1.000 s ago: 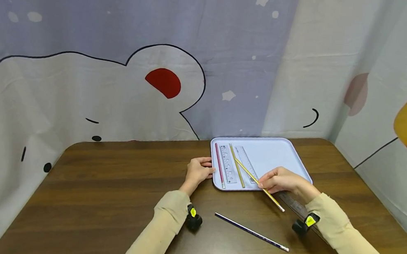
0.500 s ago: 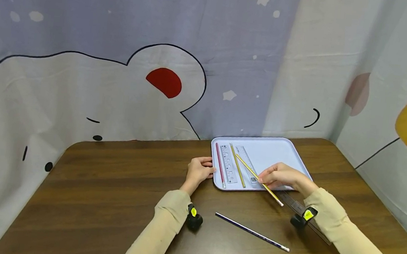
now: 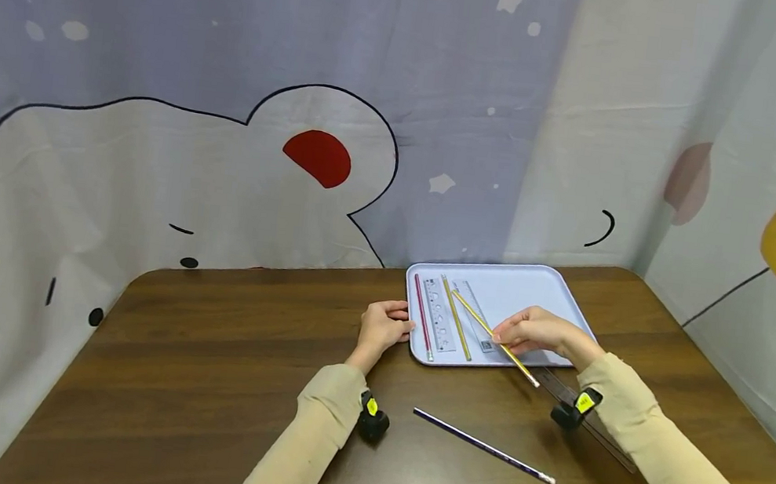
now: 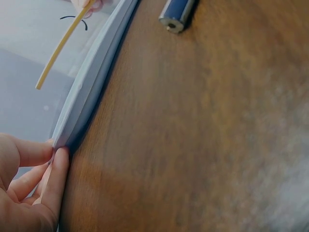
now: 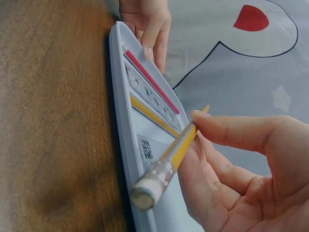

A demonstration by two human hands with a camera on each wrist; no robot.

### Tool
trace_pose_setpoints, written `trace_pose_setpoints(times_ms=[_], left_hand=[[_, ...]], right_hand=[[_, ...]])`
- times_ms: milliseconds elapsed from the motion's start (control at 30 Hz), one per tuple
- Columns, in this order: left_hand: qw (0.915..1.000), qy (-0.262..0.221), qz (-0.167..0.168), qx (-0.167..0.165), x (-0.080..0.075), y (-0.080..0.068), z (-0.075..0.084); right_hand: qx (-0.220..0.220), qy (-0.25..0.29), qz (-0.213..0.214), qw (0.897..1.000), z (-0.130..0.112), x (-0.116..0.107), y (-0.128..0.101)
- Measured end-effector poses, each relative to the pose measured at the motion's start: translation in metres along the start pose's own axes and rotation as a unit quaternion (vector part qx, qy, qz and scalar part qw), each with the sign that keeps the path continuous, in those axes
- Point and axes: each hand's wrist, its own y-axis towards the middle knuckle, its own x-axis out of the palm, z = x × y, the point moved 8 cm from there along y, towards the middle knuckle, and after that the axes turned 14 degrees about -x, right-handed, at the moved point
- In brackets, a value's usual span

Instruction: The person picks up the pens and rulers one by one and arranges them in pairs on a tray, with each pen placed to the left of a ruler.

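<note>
My right hand (image 3: 533, 332) pinches a yellow pencil (image 5: 178, 150) between thumb and fingers, over the near right part of a pale tray (image 3: 533, 281). The pencil slants, its white eraser end towards me. My left hand (image 3: 380, 332) holds the tray's left rim, thumb and fingers on the edge in the left wrist view. In the tray lie a red pencil (image 3: 423, 317), a clear ruler with cut-out shapes (image 3: 438, 316), a second yellow pencil (image 3: 456, 318) and another clear ruler (image 3: 470, 296), partly hidden behind the held pencil.
A dark blue pencil (image 3: 483, 445) lies on the brown wooden table (image 3: 219, 366) in front of the tray. A transparent ruler (image 3: 608, 443) lies under my right forearm, partly covered. A printed curtain (image 3: 238, 179) hangs behind the table.
My right hand has moved slightly up and away with the yellow pencil, whose eraser end has shifted a little left. The left hand stays on the tray's rim.
</note>
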Motion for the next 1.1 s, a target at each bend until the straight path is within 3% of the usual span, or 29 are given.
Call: trace_pose_setpoints(times_ms=[1100], left_hand=[[1.0000, -0.001, -0.001, -0.004, 0.001, 0.002, -0.002]], right_hand=[[0.013, 0.037, 0.032, 0.999, 0.009, -0.011, 0.021]])
